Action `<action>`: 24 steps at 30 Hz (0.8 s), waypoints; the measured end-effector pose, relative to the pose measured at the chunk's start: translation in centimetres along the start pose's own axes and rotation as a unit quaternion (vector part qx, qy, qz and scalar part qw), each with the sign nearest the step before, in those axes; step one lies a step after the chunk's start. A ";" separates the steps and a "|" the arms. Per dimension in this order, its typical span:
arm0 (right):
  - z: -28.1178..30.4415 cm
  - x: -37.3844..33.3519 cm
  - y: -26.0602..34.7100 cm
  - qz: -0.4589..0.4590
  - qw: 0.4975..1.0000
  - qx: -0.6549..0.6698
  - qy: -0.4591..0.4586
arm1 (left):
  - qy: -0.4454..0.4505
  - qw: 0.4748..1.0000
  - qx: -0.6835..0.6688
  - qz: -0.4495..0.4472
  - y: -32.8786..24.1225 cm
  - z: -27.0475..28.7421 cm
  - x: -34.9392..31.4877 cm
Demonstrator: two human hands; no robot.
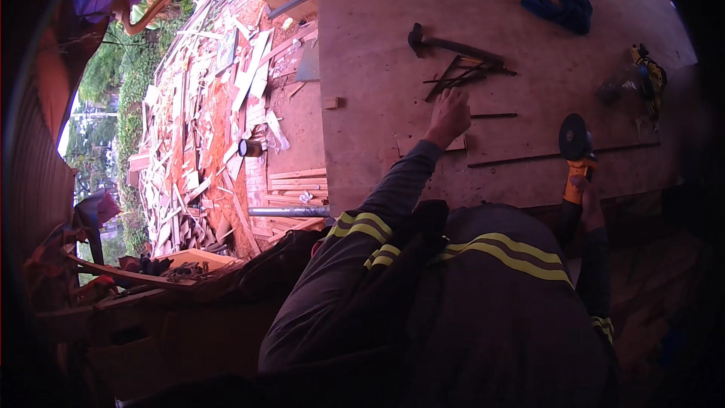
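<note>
My left hand (451, 113) is over the wooden tabletop, its fingers curled at the near end of a small pile of dark metal rods (470, 69). Whatever lies within those fingers is hidden. A short thin rod (495, 115) runs out to the right beside this hand; I cannot tell whether it touches. Just beyond the pile lies a hammer (461, 47), its head to the left. My right hand (583, 185) grips a yellow and black angle grinder (578, 170) by its body, at the table's near edge. The grinder's dark disc (574, 136) points away from me.
A long thin bar (563, 154) lies along the near part of the wooden table (377, 136). Blue cloth (555, 6) rests at the far side. Another yellow and black power tool (649, 79) sits at right. Scrap wood (196, 128) litters the ground to the left.
</note>
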State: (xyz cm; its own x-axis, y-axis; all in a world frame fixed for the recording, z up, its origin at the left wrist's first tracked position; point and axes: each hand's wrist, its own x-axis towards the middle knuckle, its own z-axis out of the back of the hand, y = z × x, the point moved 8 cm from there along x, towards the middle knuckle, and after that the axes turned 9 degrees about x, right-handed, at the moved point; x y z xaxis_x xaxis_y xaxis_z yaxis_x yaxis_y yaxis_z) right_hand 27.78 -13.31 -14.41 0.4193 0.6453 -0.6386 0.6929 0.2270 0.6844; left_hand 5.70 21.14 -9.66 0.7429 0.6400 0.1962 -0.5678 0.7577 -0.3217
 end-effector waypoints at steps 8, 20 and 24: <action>-1.2 -1.1 1.7 -0.005 0.999 -0.042 0.017 | 0.021 0.981 -0.062 -0.184 -12.9 -7.4 -9.4; -2.0 -1.2 2.9 -0.030 0.994 -0.090 0.061 | 0.142 0.985 -0.071 -0.062 -9.2 -9.9 -12.2; -1.3 0.0 1.2 -0.048 0.993 -0.095 0.056 | 0.175 0.982 -0.064 -0.033 -4.6 -7.5 -16.0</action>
State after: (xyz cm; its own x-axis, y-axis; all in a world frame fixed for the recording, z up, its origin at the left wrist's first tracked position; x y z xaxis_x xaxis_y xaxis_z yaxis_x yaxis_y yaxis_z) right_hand 27.87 -12.12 -13.15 0.2817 0.6888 -0.6680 0.5984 0.4182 0.6834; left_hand -0.92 6.47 -18.24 0.8654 0.4904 -0.1032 -0.4822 0.7590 -0.4375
